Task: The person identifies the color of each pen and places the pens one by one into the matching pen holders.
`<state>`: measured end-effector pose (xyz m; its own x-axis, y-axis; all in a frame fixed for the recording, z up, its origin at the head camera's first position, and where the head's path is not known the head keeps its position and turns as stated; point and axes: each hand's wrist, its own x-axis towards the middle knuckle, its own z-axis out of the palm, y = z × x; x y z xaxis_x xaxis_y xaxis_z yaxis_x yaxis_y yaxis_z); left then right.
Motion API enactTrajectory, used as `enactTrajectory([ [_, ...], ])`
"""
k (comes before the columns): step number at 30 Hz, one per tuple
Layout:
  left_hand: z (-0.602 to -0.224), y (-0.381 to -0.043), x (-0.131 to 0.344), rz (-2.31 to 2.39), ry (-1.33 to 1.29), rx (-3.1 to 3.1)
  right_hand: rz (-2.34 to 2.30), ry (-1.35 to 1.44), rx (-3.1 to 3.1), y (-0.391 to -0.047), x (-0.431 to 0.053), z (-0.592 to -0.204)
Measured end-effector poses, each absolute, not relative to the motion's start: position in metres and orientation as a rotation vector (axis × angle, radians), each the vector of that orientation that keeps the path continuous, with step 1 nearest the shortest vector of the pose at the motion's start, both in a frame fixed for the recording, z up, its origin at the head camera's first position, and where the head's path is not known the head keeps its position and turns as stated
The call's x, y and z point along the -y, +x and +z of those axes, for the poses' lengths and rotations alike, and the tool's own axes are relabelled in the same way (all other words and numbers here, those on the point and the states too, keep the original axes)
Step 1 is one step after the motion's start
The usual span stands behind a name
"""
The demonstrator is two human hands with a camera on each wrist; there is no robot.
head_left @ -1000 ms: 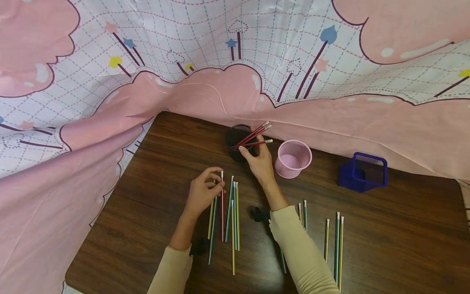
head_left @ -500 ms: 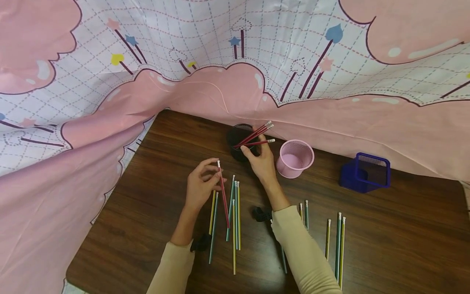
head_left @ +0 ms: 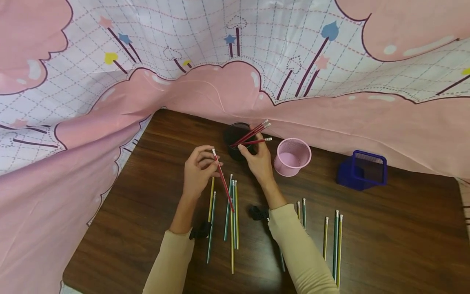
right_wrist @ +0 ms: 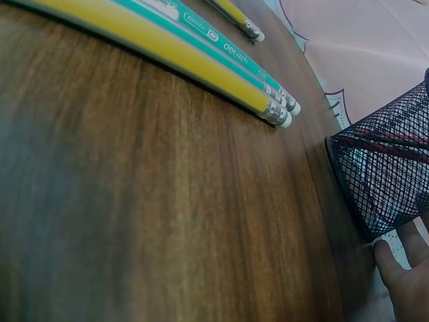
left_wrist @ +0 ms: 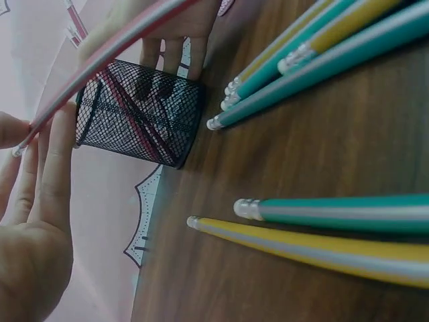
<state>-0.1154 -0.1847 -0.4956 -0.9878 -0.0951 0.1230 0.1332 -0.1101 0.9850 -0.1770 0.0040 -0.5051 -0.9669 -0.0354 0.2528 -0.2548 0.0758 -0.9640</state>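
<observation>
My left hand (head_left: 195,173) pinches a red pencil (head_left: 225,183) close to its eraser end. The pencil is tilted, its lower end overlapping the pencils on the table in the head view. At the back, my right hand (head_left: 261,163) holds the black mesh pencil cup (left_wrist: 144,111) from its right side, thumb and fingers round its wall. Several red pencils (head_left: 253,134) lean out of that cup to the right, eraser ends up. In the right wrist view the fingers (right_wrist: 409,268) are at the cup (right_wrist: 385,171) near its base.
Green and yellow pencils (head_left: 235,232) lie between my arms, others (head_left: 336,245) to the right of my right sleeve. A pink mesh cup (head_left: 292,157) stands right of the black cup, a blue mesh holder (head_left: 352,175) farther right. A patterned curtain (head_left: 205,94) hangs behind the table.
My left hand has lifted the red pencil off the table and moved it toward the black cup, tilting it. The right hand has stayed at the cup.
</observation>
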Motion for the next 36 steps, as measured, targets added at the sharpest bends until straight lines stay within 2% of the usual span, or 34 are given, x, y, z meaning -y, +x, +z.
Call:
enactTrajectory([
  [16,-0.471,-0.147,0.188,-2.146,-0.063,1.850,1.974,0.345,2.188,-0.179,-0.007,-0.507],
  [33,-0.466,-0.163,0.187,-2.062,-0.084,1.729,2.008,0.341,2.194,-0.179,-0.008,-0.506],
  [36,-0.463,-0.168,0.189,-2.041,-0.091,1.689,1.969,0.305,2.244,-0.185,-0.007,-0.521],
])
